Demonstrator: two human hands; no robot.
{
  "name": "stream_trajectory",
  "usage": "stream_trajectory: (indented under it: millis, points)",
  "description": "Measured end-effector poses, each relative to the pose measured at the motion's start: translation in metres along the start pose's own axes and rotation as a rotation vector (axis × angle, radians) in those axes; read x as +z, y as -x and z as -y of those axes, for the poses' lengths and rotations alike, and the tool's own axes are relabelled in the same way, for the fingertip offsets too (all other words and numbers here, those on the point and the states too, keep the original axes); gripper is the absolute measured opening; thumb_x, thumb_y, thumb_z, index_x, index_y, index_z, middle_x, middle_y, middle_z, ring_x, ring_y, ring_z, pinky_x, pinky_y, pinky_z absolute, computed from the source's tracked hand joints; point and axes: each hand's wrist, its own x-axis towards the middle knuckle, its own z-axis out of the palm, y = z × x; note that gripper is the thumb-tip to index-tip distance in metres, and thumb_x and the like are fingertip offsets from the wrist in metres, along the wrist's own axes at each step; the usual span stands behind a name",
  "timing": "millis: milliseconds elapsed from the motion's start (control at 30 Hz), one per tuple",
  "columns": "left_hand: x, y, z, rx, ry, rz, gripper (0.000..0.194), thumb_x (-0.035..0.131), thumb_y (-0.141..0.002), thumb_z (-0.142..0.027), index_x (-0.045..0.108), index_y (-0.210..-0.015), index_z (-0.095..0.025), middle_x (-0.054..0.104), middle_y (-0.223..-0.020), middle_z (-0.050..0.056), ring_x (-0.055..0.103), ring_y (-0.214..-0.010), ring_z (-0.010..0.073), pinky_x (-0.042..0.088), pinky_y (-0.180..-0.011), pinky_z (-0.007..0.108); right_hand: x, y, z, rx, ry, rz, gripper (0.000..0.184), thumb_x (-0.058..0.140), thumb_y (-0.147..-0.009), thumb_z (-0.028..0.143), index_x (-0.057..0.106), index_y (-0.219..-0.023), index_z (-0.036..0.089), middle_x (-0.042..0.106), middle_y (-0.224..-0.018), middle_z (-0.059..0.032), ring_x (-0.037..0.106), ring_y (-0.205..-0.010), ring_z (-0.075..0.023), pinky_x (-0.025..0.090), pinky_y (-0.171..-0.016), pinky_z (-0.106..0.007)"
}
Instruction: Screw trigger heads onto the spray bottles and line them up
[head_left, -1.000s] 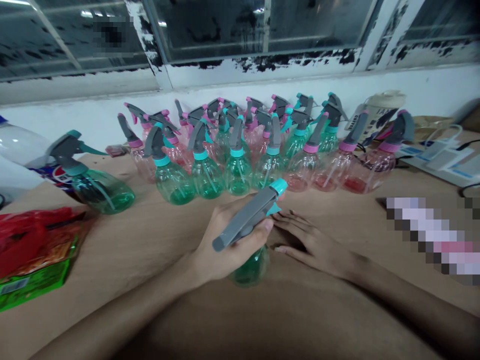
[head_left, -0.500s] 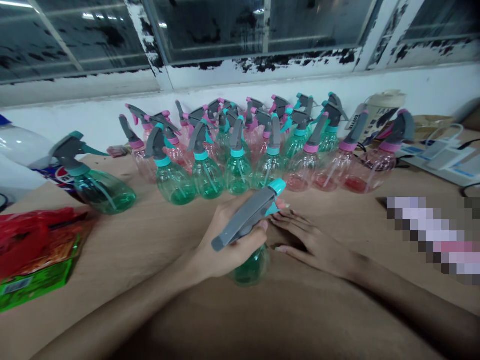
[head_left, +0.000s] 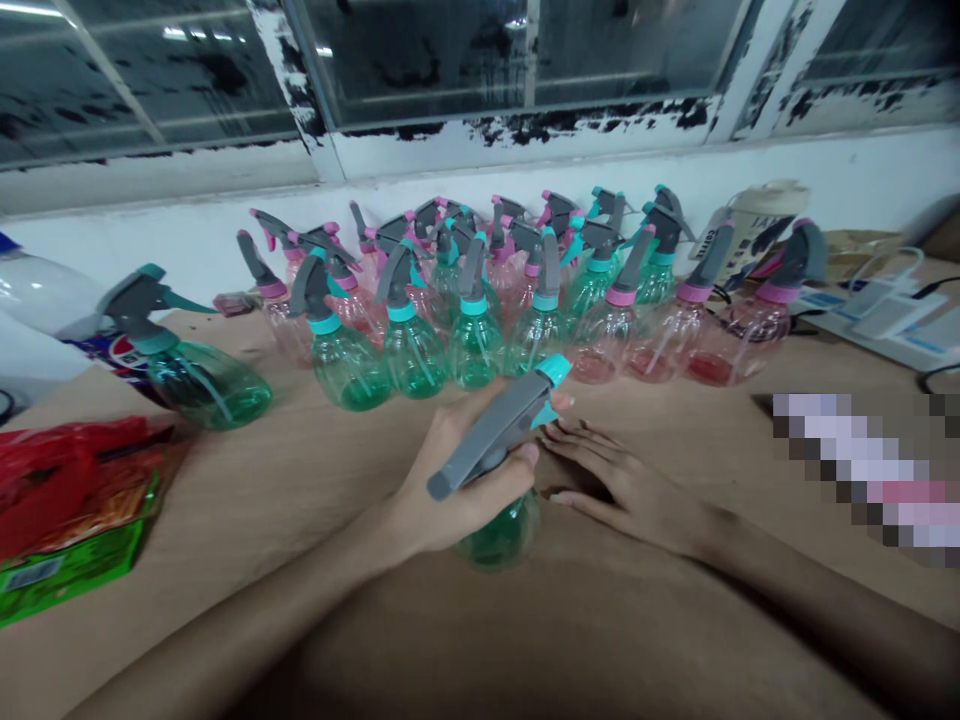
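Note:
A green spray bottle (head_left: pixel 499 535) with a grey and turquoise trigger head stands close in front of me. My left hand (head_left: pixel 465 480) is wrapped round its neck, just under the head, and hides part of the bottle. To its right, my right hand (head_left: pixel 619 480) rests on the table with the fingers stretched out and holding nothing. Its fingertips come close to the bottle; whether they touch it I cannot tell. Beyond the hands runs a front row of spray bottles, among them a green one (head_left: pixel 476 345) and a pink one (head_left: pixel 600 345).
More pink and green spray bottles crowd behind, against the wall. At the left, a green spray bottle (head_left: pixel 214 385) stands apart near a red and green packet (head_left: pixel 82 530). A coffee cup (head_left: pixel 765 230) and a white device (head_left: pixel 885 310) sit at the right. A blurred-out patch covers the right edge.
Almost nothing differs. The held bottle's spray head has shifted very slightly, while both hands keep their places.

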Motion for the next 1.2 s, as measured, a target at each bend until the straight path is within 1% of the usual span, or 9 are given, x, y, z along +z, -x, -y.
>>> stream_trajectory:
  millis: [67,200,533,733,867,933,1000,1100,1200]
  points:
    - [0.0017,0.0006,0.0000,-0.013,-0.003,-0.006,0.023,0.050,-0.070,-0.019,0.054,-0.092,-0.021,0.043,-0.054,-0.007,0.039,-0.047,0.0116,0.038,-0.050,0.026,-0.0005,0.0000,0.0007,0.003,-0.001,0.000,0.061,0.047,-0.090,0.045,0.028,-0.143,0.021,0.040,-0.144,-0.0070,0.030,-0.136,-0.0215,0.029,-0.110,-0.049]
    - [0.0029,0.0027,0.0002,0.008,-0.009,-0.033,0.019,0.049,-0.071,-0.018,0.055,-0.089,-0.020,0.042,-0.056,-0.007,0.038,-0.048,0.0104,0.036,-0.048,0.024,-0.0022,-0.0002,0.0020,0.011,-0.009,-0.001,0.060,0.047,-0.089,0.045,0.031,-0.142,0.021,0.040,-0.144,-0.0068,0.031,-0.135,-0.0214,0.030,-0.110,-0.048]
    - [0.0014,0.0012,-0.0017,0.069,-0.022,-0.042,0.022,0.053,-0.078,-0.019,0.061,-0.098,-0.020,0.052,-0.063,-0.003,0.048,-0.056,0.0121,0.046,-0.058,0.026,-0.0042,-0.0012,0.0041,0.009,-0.035,-0.018,0.060,0.048,-0.089,0.045,0.029,-0.142,0.025,0.043,-0.142,-0.0070,0.033,-0.134,-0.0234,0.030,-0.109,-0.051]
    - [0.0010,0.0006,-0.0016,0.022,-0.035,-0.001,0.022,0.052,-0.076,-0.026,0.057,-0.097,-0.022,0.052,-0.060,-0.004,0.039,-0.044,0.0106,0.037,-0.042,0.025,-0.0039,-0.0009,0.0030,0.017,-0.018,0.003,0.060,0.047,-0.089,0.045,0.031,-0.141,0.020,0.042,-0.143,-0.0084,0.032,-0.135,-0.0224,0.030,-0.110,-0.049]
    - [0.0011,-0.0014,-0.0026,0.082,-0.043,-0.034,0.012,0.054,-0.075,-0.019,0.057,-0.086,-0.021,0.063,-0.079,0.000,0.057,-0.061,0.0127,0.048,-0.059,0.026,-0.0020,0.0000,0.0014,0.006,-0.020,-0.007,0.060,0.048,-0.089,0.045,0.031,-0.141,0.022,0.042,-0.143,-0.0070,0.032,-0.135,-0.0224,0.030,-0.110,-0.050]
    - [0.0010,-0.0015,-0.0027,0.110,-0.058,-0.055,0.005,0.055,-0.075,-0.017,0.056,-0.079,-0.020,0.063,-0.079,0.000,0.060,-0.068,0.0136,0.049,-0.066,0.027,-0.0014,0.0001,0.0009,0.005,-0.021,-0.012,0.061,0.048,-0.089,0.045,0.030,-0.142,0.023,0.042,-0.143,-0.0066,0.032,-0.135,-0.0227,0.030,-0.110,-0.050]
    - [0.0009,-0.0007,-0.0021,0.099,-0.078,-0.055,0.001,0.056,-0.076,-0.019,0.056,-0.077,-0.020,0.063,-0.075,0.000,0.060,-0.064,0.0130,0.049,-0.063,0.027,-0.0014,0.0001,0.0010,0.001,-0.026,-0.015,0.062,0.048,-0.088,0.045,0.028,-0.143,0.025,0.041,-0.143,-0.0061,0.032,-0.134,-0.0232,0.031,-0.109,-0.051]
    - [0.0012,0.0014,-0.0013,0.049,-0.062,-0.035,0.012,0.057,-0.078,-0.026,0.059,-0.088,-0.021,0.067,-0.081,0.002,0.060,-0.062,0.0134,0.049,-0.058,0.026,-0.0023,-0.0002,0.0021,0.011,-0.026,-0.012,0.062,0.048,-0.088,0.046,0.027,-0.143,0.025,0.042,-0.143,-0.0060,0.033,-0.134,-0.0231,0.030,-0.109,-0.050]
    - [0.0021,0.0032,-0.0015,-0.003,-0.056,-0.036,0.028,0.056,-0.078,-0.029,0.059,-0.104,-0.021,0.068,-0.077,0.002,0.060,-0.059,0.0141,0.049,-0.055,0.026,-0.0034,-0.0003,0.0034,0.022,-0.025,-0.006,0.061,0.047,-0.089,0.046,0.028,-0.143,0.025,0.042,-0.143,-0.0057,0.033,-0.134,-0.0229,0.030,-0.110,-0.050]
